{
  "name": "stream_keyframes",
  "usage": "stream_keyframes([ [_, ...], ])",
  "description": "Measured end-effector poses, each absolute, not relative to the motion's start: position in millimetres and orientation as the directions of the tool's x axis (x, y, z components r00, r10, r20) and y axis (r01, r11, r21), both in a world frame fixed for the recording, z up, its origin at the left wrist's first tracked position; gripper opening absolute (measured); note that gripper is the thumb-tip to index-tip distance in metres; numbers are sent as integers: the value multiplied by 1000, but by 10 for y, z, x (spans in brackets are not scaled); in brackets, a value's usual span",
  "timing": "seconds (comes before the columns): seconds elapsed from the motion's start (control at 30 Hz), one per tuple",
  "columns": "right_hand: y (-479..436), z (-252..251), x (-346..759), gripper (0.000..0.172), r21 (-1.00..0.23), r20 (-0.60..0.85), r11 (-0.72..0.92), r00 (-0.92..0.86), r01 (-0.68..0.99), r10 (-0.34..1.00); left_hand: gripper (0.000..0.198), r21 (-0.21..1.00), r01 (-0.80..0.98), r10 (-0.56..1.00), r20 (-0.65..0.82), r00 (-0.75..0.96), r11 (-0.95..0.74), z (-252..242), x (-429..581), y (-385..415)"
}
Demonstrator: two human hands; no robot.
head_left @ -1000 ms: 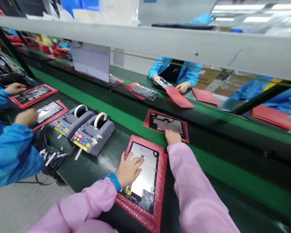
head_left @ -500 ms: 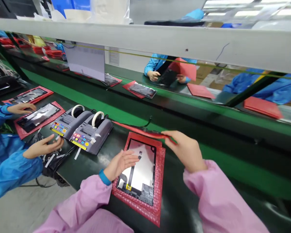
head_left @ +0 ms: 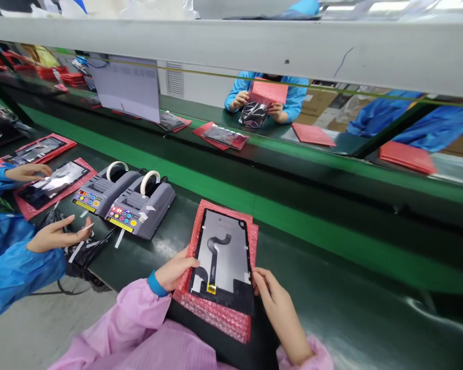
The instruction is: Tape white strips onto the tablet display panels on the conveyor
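Observation:
In the head view a tablet screen panel [head_left: 233,257], with a dark flex cable and a yellow-taped connector, lies face down on a stack of red bubble-wrap sleeves [head_left: 216,311] before me. My left hand [head_left: 176,270] is closed on the stack's left edge, its thumb over the panel's border and the other fingers hidden. At the lower right edge of the panel, my right hand [head_left: 269,290] pinches the border between thumb and fingers.
Two grey tape dispensers [head_left: 133,208] stand left of the stack. A co-worker's hand [head_left: 61,234] holds a tape strip beside them; the other rests by a screen panel [head_left: 54,184]. Across the bench, another person holds a red sleeve [head_left: 269,91]. A white shelf [head_left: 231,43] spans above.
The red, edge-on piece held by my right hand is down on the stack, where a panel with a curved cable now shows. My left hand has moved from above the stack to its left edge.

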State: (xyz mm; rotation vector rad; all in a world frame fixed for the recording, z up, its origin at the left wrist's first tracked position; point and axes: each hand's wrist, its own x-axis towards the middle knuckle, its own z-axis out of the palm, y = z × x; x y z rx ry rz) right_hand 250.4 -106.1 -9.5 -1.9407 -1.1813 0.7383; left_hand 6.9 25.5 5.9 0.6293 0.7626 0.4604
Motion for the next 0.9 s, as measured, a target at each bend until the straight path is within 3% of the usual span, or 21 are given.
stream_keyframes([
  [0.1,-1108,-134,2397,45,-899,-214,-341,404,274,889,50,825,-77,667,-394,632,560,117,144,277],
  [0.17,-1091,-185,2379,49,-920,-194,-316,432,232,881,29,967,85,780,-245,576,241,154,151,333],
  [0.23,-1078,-222,2392,48,-903,-143,-318,495,290,857,16,943,316,849,-82,522,-103,167,129,402],
  [0.3,-1089,-224,2413,45,-878,-131,-340,513,338,848,13,831,488,865,-18,502,-266,146,91,457],
  [0.4,-1136,-169,2429,41,-878,-174,-357,483,318,858,8,784,555,862,-51,505,-279,63,30,486],
  [0.57,-1182,-35,2414,41,-915,-128,-324,590,239,797,21,879,458,918,-68,392,-130,-72,-45,468],
  [0.73,-1143,-32,2266,40,-945,-102,-268,611,187,785,21,894,435,931,-63,360,-108,-125,-59,463],
  [0.9,-1158,-142,2208,45,-880,-154,-347,495,326,855,19,913,404,925,-107,365,-54,-152,-112,437],
])
